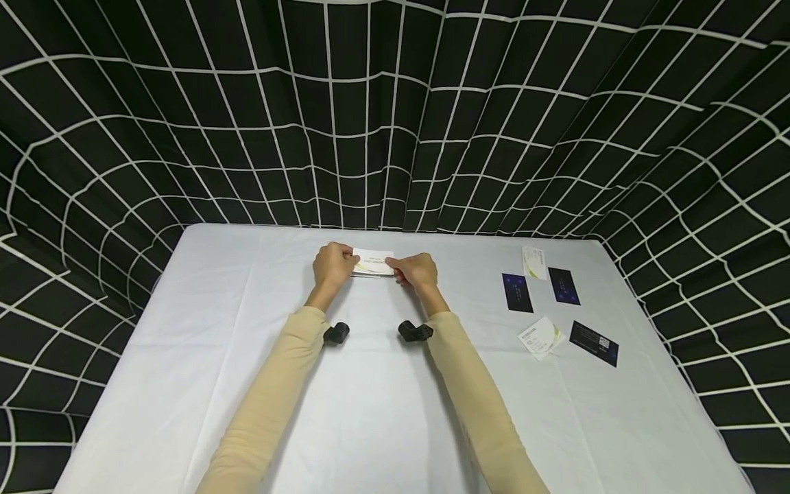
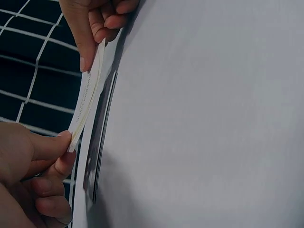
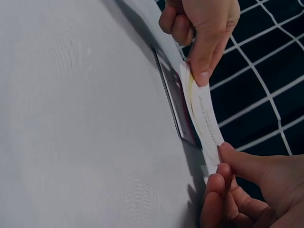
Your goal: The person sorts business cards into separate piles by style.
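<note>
A small stack of white business cards [image 1: 374,264] is held just above the white table [image 1: 247,357], near its far middle. My left hand [image 1: 332,265] pinches the stack's left end, and my right hand [image 1: 416,270] pinches the right end. In the left wrist view the white cards [image 2: 85,102] show edge-on between thumb and fingers of both hands. A dark card [image 3: 175,97] lies flat on the table right beneath the raised white cards [image 3: 204,118] in the right wrist view.
Several loose cards lie to the right: a white one [image 1: 533,263], dark blue ones [image 1: 517,292] [image 1: 564,285] [image 1: 594,343], and another white one [image 1: 540,337]. A black cloth with a white grid [image 1: 395,116] hangs behind and around the table.
</note>
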Available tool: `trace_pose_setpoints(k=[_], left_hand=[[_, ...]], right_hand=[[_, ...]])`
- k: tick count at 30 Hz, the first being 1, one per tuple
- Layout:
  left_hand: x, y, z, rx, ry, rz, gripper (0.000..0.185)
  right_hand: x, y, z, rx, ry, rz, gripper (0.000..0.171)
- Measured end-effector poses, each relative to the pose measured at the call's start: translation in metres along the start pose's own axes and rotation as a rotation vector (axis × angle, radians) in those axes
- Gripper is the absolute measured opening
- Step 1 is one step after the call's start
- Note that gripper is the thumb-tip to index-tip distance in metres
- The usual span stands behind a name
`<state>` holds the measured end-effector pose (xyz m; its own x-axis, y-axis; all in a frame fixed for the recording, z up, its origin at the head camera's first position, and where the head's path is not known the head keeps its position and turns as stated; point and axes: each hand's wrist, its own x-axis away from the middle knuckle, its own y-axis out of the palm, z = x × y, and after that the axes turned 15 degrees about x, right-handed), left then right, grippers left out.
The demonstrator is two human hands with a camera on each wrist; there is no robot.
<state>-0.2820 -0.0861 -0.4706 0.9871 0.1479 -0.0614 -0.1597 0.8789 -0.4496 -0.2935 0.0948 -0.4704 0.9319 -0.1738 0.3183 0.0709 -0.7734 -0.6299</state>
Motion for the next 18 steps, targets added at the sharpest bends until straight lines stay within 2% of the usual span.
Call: trace_pose_setpoints(k=[5,11,15,18], left_hand=[[0.001,0.011,0.004,-0.013,0.012,-0.002,0.019],[0.002,0.025,0.012,-0.031,0.013,-0.024,0.019],[0.003,0.035,0.019,-0.030,0.037,-0.039,0.018],[0.003,0.042,0.021,-0.067,0.058,-0.039,0.017]], right_hand=[[-0.002,-0.011,0.008,0.068,0.012,0.014,0.028],[-0.004,-0.025,0.015,0.122,0.070,0.022,0.027],[-0.004,-0.034,0.021,0.163,0.096,0.057,0.029],[-0.002,-0.039,0.027,0.245,0.076,0.104,0.033]])
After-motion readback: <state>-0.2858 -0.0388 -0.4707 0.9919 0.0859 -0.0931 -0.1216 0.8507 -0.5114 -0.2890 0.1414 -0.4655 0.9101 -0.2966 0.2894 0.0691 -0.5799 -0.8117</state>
